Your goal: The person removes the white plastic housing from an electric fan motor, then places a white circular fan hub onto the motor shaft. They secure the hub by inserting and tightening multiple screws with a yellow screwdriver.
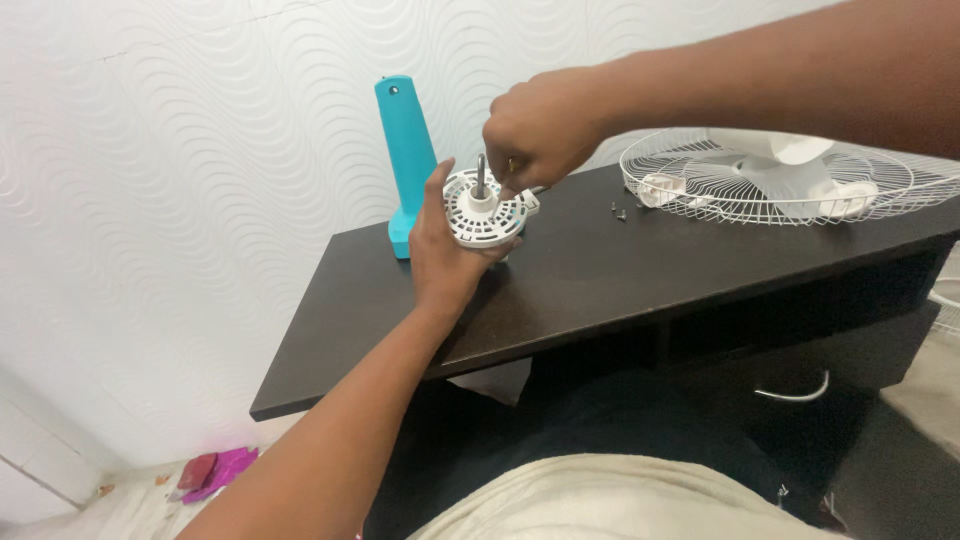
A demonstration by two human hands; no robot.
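Gripping the white fan motor (484,210) at the desk's (600,280) back edge, the left hand (445,250) wraps its rim; the right hand (540,130) pinches something small beside the steel shaft (481,172). Probably heavy, rigid, brittle vents; best held by the rim.

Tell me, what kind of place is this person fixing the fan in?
Probably a room in a home, not a workshop. The left hand holds a white fan motor housing on a dark wooden desk set against a white wavy-patterned wall, with a white fan grille lying nearby.
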